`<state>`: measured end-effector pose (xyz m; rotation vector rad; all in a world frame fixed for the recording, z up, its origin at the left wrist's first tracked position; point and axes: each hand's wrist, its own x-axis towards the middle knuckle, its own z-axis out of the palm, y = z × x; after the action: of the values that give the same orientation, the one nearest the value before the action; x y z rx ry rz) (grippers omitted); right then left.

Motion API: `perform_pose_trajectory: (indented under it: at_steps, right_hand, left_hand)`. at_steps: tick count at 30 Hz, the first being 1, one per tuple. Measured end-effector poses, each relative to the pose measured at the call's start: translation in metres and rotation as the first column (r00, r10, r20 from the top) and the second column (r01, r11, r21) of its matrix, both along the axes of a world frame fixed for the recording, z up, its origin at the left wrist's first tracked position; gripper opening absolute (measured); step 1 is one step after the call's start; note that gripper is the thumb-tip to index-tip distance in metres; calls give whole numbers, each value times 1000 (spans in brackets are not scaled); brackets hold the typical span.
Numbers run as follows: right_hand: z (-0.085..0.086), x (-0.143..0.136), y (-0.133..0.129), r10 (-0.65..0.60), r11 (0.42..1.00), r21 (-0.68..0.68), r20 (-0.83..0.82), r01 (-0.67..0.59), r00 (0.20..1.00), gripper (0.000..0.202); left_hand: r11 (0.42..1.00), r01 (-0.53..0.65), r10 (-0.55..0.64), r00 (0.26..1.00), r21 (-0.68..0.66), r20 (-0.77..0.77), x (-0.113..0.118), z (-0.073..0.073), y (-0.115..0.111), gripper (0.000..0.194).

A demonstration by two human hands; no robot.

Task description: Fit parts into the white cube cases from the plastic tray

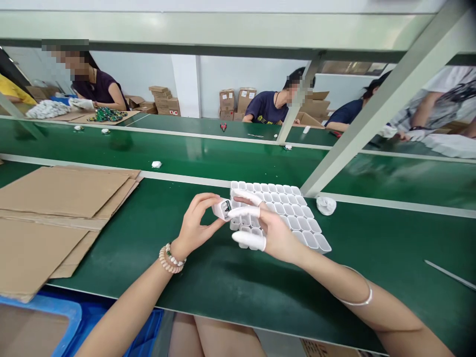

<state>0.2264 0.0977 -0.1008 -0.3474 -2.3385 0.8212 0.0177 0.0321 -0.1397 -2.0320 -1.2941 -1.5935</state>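
My left hand (199, 223) is closed around a small white plastic housing (222, 209), its open end turned to the right. Something dark and white shows inside that opening, too small to make out. White finger cots cover the fingertips of my right hand (266, 223), whose fingers are stretched and apart. One of its covered fingertips is at the open end of the housing; whether it presses on it I cannot tell. Behind and below my right hand, rows of white plastic cups (297, 210) stand packed together on the green table (208, 287), partly hidden by the hand.
Flat cardboard sheets (55, 193) lie stacked at the left, above a blue crate (70, 312). A crumpled white bundle (326, 205) sits by the slanted metal post (364, 109). A thin metal strip (449, 274) lies far right. Across a green belt (193, 151), several people sit at work.
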Motion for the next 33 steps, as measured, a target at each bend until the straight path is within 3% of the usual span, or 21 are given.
perform_pose_trajectory:
  at_steps: [3, 7, 12, 17, 28, 33]
  right_hand:
    - [5, 2, 3, -28, 1000, -8, -71, 28, 997, 38]
    - [2, -1, 4, -18, 979, 204, -14, 20, 1000, 49]
    - [-6, -6, 7, -74, 869, 492, 19, 55, 997, 50]
    - [-5, -4, 4, -47, 898, 435, -31, 56, 998, 56]
    - [-8, -8, 6, 40, 870, 492, -81, 5, 996, 46]
    - [-9, -6, 8, 5, 901, 432, -76, 28, 997, 50]
  left_hand:
    - [1000, 15, -14, 998, -25, 61, 1, 0, 1, 43]
    - [996, 60, -52, 991, -61, 126, 1, -2, 2, 45]
    - [988, 115, -98, 982, -99, 164, 1, -7, 3, 43]
    - [975, 182, -154, 967, -126, 203, 4, -5, 2, 42]
    - [982, 129, -104, 979, -140, 175, 0, -4, 2, 35]
    - [971, 159, -116, 966, -177, 232, -1, -6, 4, 42]
